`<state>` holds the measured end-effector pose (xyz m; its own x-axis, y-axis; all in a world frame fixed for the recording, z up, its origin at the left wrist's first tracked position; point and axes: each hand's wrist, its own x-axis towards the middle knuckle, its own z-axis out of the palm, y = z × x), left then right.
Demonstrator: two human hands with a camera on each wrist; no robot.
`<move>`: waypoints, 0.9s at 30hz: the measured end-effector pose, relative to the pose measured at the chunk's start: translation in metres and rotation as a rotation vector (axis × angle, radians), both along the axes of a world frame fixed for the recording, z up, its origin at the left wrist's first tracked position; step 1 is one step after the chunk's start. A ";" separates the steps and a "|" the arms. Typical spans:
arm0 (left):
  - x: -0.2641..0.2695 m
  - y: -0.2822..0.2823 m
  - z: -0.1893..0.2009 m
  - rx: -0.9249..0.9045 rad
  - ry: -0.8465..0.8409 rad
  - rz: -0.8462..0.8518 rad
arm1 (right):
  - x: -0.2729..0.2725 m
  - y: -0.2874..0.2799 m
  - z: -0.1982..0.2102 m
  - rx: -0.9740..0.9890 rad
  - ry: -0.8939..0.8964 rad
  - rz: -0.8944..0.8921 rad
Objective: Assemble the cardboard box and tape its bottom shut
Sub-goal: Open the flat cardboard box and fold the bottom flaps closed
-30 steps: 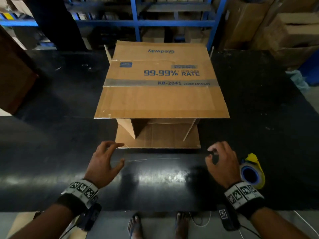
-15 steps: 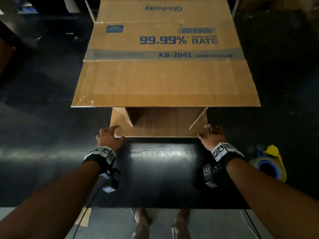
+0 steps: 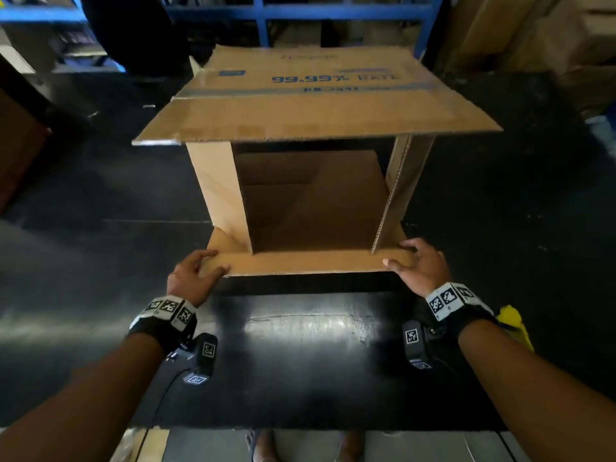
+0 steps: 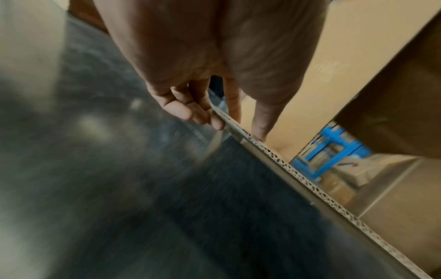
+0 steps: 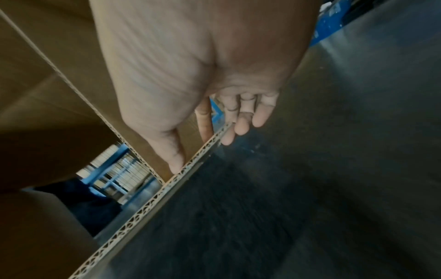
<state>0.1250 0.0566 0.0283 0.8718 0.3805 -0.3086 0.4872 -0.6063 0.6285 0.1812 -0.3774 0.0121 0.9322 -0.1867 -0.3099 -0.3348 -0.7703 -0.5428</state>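
Note:
The brown cardboard box (image 3: 310, 105) with blue print lies on its side on the black table (image 3: 300, 345), its open end facing me. Its lower flap (image 3: 310, 261) is raised off the table. My left hand (image 3: 196, 271) pinches the flap's left corner, thumb on top and fingers (image 4: 190, 113) under the corrugated edge (image 4: 298, 175). My right hand (image 3: 416, 265) pinches the right corner the same way, with fingers (image 5: 245, 120) under the flap edge (image 5: 152, 203). The upper flap (image 3: 316, 118) juts out towards me. A yellow and blue tape dispenser (image 3: 513, 325) peeks out behind my right wrist.
Blue metal shelving (image 3: 266, 15) and stacked cardboard boxes (image 3: 533, 35) stand behind the table. A dark figure (image 3: 133, 31) stands at the back left. My bare feet (image 3: 266, 445) show below the table's near edge.
My hands went from hovering over the table to the lower flap's two corners, took hold and lifted the flap. The box now looks taller and more squared open.

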 end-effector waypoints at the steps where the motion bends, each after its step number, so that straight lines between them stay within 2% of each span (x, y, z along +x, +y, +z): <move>1: 0.002 0.001 0.014 -0.008 -0.033 0.000 | 0.003 -0.001 0.012 0.011 -0.038 0.012; 10: 0.019 0.000 0.162 0.012 -0.322 0.006 | 0.026 0.005 0.157 0.189 -0.379 -0.022; 14: 0.016 0.000 0.219 0.068 -0.515 0.004 | 0.028 0.007 0.204 0.215 -0.487 -0.026; 16: 0.014 0.004 0.234 0.070 -0.564 0.003 | 0.026 0.006 0.222 0.236 -0.531 -0.045; 19: 0.002 0.007 0.229 0.079 -0.546 -0.015 | 0.017 0.002 0.220 0.208 -0.476 -0.042; 23: -0.025 0.009 0.184 0.106 -0.418 -0.046 | -0.015 -0.003 0.178 0.179 -0.338 0.037; 27: -0.044 0.018 0.139 0.095 -0.351 -0.026 | -0.042 0.001 0.142 0.182 -0.286 0.029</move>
